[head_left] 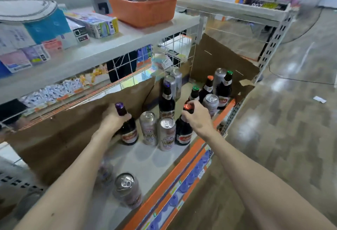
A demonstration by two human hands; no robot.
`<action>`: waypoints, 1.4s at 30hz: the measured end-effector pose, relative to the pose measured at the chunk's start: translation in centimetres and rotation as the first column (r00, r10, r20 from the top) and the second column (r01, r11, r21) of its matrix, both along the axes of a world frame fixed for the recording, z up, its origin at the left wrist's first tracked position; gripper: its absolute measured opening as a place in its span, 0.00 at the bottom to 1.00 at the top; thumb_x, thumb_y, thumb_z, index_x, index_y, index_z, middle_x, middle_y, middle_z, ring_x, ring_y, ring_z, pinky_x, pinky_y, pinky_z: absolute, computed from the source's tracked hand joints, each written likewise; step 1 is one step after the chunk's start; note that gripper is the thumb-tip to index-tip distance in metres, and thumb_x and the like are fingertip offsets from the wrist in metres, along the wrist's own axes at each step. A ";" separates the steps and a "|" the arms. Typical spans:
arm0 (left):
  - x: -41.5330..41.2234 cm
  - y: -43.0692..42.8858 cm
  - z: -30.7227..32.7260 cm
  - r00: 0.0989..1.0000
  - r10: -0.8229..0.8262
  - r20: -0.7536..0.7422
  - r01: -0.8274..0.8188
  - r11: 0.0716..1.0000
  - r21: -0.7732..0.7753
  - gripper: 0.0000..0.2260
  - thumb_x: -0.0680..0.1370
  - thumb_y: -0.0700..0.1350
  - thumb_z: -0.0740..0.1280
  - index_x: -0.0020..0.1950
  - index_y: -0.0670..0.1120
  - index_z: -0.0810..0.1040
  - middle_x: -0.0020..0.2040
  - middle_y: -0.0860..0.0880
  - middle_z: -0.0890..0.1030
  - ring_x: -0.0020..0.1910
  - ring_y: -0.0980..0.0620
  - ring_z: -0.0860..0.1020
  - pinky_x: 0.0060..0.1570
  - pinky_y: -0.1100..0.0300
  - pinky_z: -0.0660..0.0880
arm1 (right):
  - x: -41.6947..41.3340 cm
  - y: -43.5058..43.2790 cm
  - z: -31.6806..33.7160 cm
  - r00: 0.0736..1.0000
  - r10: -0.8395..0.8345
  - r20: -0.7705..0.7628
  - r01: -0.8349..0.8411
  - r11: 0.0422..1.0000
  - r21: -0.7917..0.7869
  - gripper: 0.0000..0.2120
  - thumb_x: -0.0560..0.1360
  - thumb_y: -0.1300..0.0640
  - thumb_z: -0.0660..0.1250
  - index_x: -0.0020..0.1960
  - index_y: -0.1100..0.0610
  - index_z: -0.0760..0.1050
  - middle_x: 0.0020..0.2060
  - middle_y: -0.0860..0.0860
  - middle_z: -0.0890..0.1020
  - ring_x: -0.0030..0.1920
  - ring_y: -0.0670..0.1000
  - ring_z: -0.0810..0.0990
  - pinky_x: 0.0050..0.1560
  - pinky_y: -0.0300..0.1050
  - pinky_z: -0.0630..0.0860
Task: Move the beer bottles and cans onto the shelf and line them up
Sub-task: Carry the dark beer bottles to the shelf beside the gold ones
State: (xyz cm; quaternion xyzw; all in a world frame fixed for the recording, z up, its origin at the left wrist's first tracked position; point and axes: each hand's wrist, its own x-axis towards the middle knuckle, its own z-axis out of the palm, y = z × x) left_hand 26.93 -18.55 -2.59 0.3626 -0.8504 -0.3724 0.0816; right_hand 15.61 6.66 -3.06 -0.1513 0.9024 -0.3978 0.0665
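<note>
On the low white shelf [145, 162] stand several dark beer bottles and silver cans. My left hand [112, 120] grips the neck of a purple-capped bottle [129, 133] standing at the back left. My right hand [197, 116] grips the neck of a red-capped bottle [183, 135] standing at the shelf's front. Two upright cans [148, 127] [166, 134] stand between these bottles. Behind them is another purple-capped bottle [166, 102]. A lone can [127, 190] stands nearer to me. Further right are more bottles [224, 89] and cans [210, 104].
Brown cardboard [60, 138] lines the back of the shelf. An orange price rail [175, 180] runs along its front edge. The upper shelf [91, 54] carries boxes and an orange basket [144, 10]. Shiny floor [284, 120] lies to the right.
</note>
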 end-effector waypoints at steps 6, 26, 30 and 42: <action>-1.4 -0.4 -1.6 0.990 0.138 -0.019 -0.138 0.990 -0.013 0.14 0.75 0.44 0.73 0.56 0.40 0.76 0.51 0.45 0.79 0.50 0.43 0.76 0.44 0.54 0.69 | -0.9 0.2 -2.1 0.996 0.082 -0.041 -0.083 0.997 -0.005 0.13 0.76 0.44 0.68 0.55 0.50 0.74 0.44 0.50 0.82 0.45 0.53 0.80 0.48 0.51 0.77; 3.3 1.8 13.7 0.885 0.221 -0.409 -0.295 0.947 -0.127 0.07 0.69 0.42 0.74 0.44 0.42 0.80 0.41 0.43 0.82 0.43 0.45 0.79 0.41 0.54 0.74 | 1.8 -4.1 13.9 0.877 0.170 -0.449 -0.183 0.983 0.013 0.16 0.81 0.46 0.62 0.57 0.59 0.71 0.46 0.56 0.83 0.47 0.60 0.81 0.47 0.52 0.76; 8.2 2.0 16.2 0.855 0.253 -0.453 -0.347 0.928 -0.137 0.06 0.70 0.41 0.73 0.42 0.42 0.77 0.39 0.44 0.78 0.40 0.48 0.75 0.38 0.57 0.69 | 5.9 -8.2 16.9 0.842 0.233 -0.486 -0.272 0.962 -0.011 0.17 0.81 0.47 0.62 0.57 0.61 0.73 0.48 0.58 0.82 0.49 0.61 0.81 0.48 0.51 0.75; 39.2 -2.4 19.2 0.696 0.580 -0.423 -0.701 0.677 -0.224 0.12 0.64 0.47 0.74 0.41 0.41 0.82 0.39 0.44 0.82 0.38 0.50 0.77 0.37 0.56 0.73 | 31.3 -20.6 17.6 0.716 0.599 -0.358 -0.665 0.741 -0.092 0.16 0.79 0.46 0.63 0.56 0.59 0.73 0.51 0.60 0.82 0.53 0.62 0.79 0.45 0.48 0.69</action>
